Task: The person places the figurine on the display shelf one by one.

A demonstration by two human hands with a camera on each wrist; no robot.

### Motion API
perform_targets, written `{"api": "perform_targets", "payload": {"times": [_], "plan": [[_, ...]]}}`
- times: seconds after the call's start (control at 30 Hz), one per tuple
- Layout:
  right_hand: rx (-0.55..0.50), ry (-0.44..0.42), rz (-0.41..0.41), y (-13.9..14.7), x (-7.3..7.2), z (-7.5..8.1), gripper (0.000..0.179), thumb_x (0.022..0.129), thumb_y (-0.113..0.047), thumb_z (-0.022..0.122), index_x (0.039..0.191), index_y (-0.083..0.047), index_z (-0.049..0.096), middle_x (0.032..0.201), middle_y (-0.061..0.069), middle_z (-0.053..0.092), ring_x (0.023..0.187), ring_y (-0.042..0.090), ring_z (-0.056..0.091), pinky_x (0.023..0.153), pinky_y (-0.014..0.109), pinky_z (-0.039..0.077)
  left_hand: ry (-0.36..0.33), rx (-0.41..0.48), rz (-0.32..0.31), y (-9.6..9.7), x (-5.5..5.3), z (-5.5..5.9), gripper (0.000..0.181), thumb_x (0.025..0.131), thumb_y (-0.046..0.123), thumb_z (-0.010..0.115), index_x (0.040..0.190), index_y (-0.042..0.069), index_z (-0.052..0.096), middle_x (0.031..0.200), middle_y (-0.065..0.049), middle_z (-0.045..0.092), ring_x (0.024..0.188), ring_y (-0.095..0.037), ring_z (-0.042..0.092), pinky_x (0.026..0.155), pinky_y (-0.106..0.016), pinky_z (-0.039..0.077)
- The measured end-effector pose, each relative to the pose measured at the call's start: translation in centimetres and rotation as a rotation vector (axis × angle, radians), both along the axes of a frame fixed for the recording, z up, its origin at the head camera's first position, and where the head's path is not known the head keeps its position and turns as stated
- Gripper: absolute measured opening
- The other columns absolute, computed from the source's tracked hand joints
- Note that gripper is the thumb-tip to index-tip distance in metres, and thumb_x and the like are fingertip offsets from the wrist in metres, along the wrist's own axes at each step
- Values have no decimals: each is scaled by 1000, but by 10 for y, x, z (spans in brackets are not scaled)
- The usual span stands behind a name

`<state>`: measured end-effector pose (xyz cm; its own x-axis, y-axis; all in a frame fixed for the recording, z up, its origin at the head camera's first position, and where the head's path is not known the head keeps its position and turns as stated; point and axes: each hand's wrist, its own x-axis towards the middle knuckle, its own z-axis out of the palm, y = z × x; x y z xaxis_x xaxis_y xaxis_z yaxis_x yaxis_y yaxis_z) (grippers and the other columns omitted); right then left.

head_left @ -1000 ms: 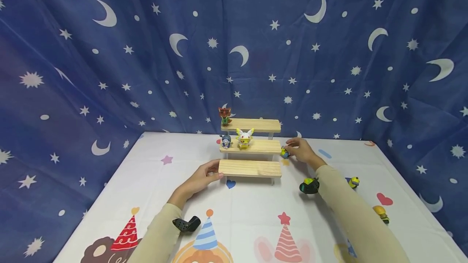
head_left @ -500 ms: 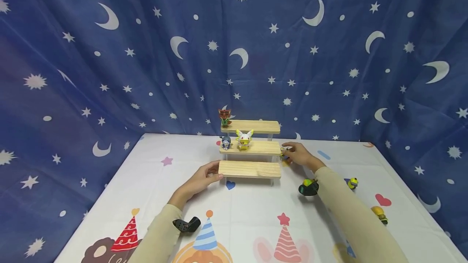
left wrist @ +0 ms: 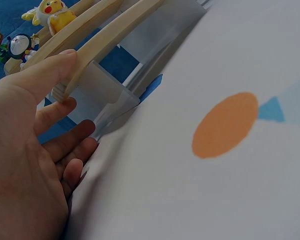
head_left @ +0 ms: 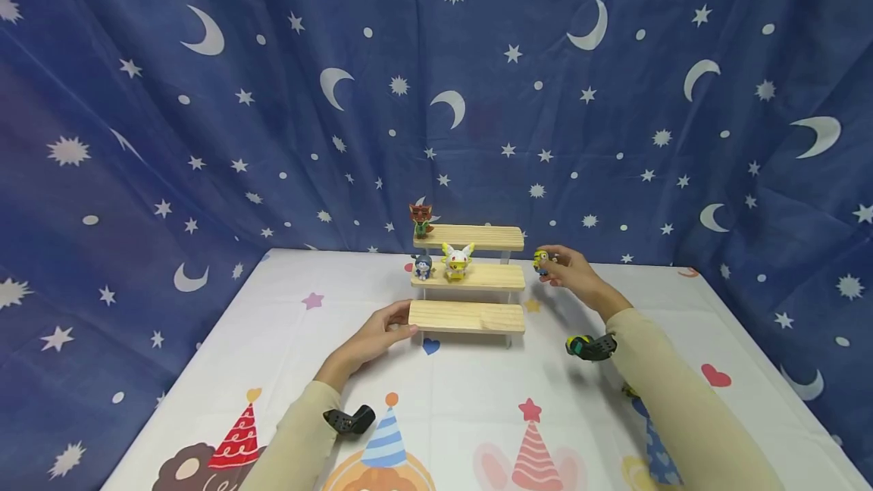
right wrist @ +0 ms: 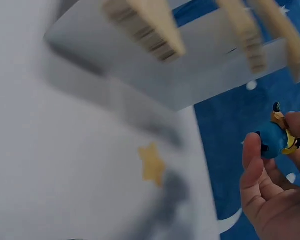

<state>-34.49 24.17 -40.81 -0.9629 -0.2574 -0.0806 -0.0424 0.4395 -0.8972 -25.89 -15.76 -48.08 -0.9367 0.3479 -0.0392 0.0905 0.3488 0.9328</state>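
- Right of centre in the head view, the right hand [head_left: 577, 277] pinches a yellow-and-blue figure [head_left: 541, 263]; a slack pinch could drop it.
- Left of centre, the left hand [head_left: 371, 334] grips the tiered stand [head_left: 467, 316]; a tug might topple the white-and-yellow figure [head_left: 456, 261].

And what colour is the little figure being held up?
The figure is blue and yellow, with touches of black; the right wrist view shows it best.

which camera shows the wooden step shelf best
The head view: the shelf shows almost whole, all three tiers. The left wrist view crops it, partly behind the left hand; the right wrist view shows its right end, blurred.
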Motion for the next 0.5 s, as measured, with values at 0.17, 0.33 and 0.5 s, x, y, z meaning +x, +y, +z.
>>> {"api": "perform_targets", "payload": {"times": [0.17,0.33,0.5], "plan": [[-51,16,-5,-1,3,14,58,105,-38,54,153,-10,38,133,15,53,95,7,67,79,20,54,6,7,-1,-1,1,0,64,99,29,66,154,7,41,146,-13,55,130,-27,53,105,-37,44],[-50,32,13,-7,7,27,59,106,-41,51,155,-12,36,148,22,44,105,16,67,83,19,54,9,7,6,-1,-2,-2,64,98,28,67,153,7,42,145,-13,56,130,-28,53,105,-36,44],[-58,65,38,-16,8,37,58,106,-40,50,155,-11,35,146,22,45,104,15,68,83,19,55,9,-7,11,-1,-2,-4,64,98,30,67,153,7,42,145,-12,56,130,-27,53,106,-40,43]]}}
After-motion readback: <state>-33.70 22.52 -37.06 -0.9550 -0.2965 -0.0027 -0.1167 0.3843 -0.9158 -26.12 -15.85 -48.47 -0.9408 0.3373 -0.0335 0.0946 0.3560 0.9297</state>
